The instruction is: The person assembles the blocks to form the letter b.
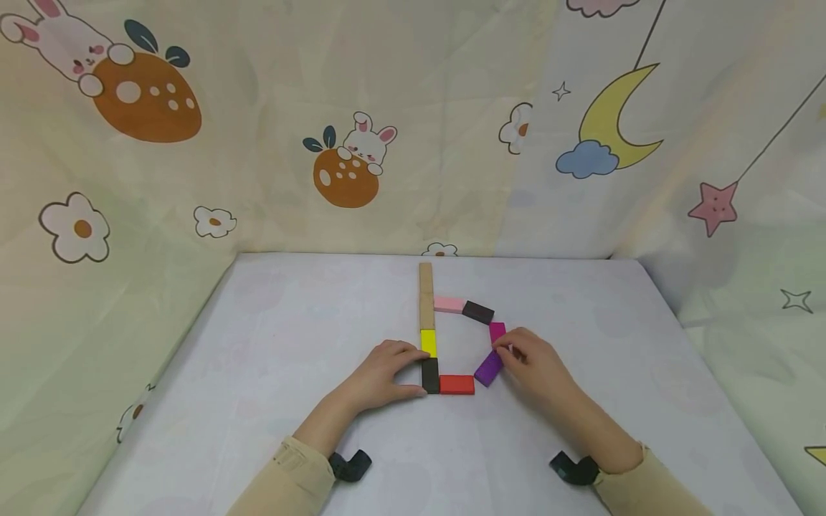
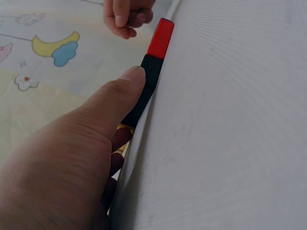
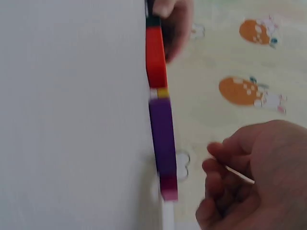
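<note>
Flat coloured blocks form a rounded loop beside a straight column. My left hand (image 1: 385, 375) spans a black block (image 1: 430, 376) low in the column, thumb on its near end and index finger by its join with the yellow block (image 1: 429, 343). A red block (image 1: 457, 385) runs right from the black one. My right hand (image 1: 535, 362) hovers by the purple block (image 1: 488, 368) and the magenta block (image 1: 497, 332). In the right wrist view, its fingers (image 3: 214, 148) are loosely curled, apart from the purple block (image 3: 163, 136), with nothing between them.
Plain wooden blocks (image 1: 426, 295) continue the column toward the table's far edge. A pink block (image 1: 448, 304) and a second black block (image 1: 478, 312) make the loop's far side. Patterned cloth (image 1: 439, 129) hangs behind the white table (image 1: 271, 322).
</note>
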{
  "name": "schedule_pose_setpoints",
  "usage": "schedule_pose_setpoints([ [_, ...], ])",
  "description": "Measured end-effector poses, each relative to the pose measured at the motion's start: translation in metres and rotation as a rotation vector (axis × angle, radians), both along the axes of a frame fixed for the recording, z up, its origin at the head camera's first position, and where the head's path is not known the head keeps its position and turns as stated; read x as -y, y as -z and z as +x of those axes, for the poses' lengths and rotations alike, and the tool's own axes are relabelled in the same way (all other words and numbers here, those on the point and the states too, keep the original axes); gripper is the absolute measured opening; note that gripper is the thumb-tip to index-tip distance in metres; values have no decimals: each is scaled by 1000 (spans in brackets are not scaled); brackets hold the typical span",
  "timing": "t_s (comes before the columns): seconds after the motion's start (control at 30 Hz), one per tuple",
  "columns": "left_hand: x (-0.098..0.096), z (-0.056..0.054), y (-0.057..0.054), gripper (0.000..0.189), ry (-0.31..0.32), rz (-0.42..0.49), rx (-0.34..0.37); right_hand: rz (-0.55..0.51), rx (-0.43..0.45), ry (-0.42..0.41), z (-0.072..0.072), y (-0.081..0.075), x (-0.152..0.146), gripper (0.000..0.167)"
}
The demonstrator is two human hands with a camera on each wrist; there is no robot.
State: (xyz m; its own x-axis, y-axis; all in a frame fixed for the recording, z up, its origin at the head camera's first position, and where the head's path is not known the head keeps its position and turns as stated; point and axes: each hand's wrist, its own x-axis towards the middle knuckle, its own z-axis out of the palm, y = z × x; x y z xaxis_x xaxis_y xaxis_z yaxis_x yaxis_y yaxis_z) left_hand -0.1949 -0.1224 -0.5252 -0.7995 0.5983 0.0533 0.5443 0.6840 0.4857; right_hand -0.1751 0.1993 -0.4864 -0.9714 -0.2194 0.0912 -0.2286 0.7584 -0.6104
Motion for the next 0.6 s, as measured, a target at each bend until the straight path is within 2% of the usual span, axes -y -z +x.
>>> schedule_pose_setpoints([
  [0.1, 0, 0, 0, 61, 1, 4, 5, 39, 2, 54, -8, 5, -15, 26],
  [0.27, 0, 0, 0, 61, 5, 1, 1, 87, 59, 28, -15, 16, -25, 40],
  [0.6, 1, -1, 1, 61, -1, 0, 4, 99, 52, 3, -15, 19, -21, 45],
])
